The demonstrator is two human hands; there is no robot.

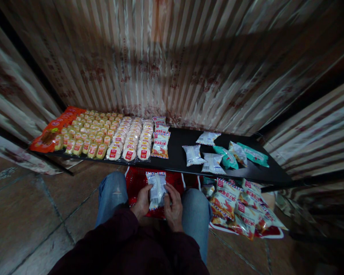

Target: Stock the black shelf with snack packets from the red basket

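Between my knees I hold a snack bag [157,190] with its pale printed back facing up. My left hand [142,201] grips its left edge, and my right hand [172,206] has hold of its right edge. Below the bag lies a red basket [134,183], partly hidden by my hands and legs. Straight ahead, a short column of similar bags [160,145] lies face up on the black shelf [176,152]. Further right on the shelf, several loose bags [213,163] lie with pale backs up, close to green packets [252,154].
Rows of wrapped yellow cakes [87,133] and round pale wrapped cakes [129,141] fill the shelf's left part, beside an orange bag [57,128]. Right of my knee, a basket heaped with snack bags [240,206] stands on the floor. Striped sheeting [172,65] hangs behind the shelf.
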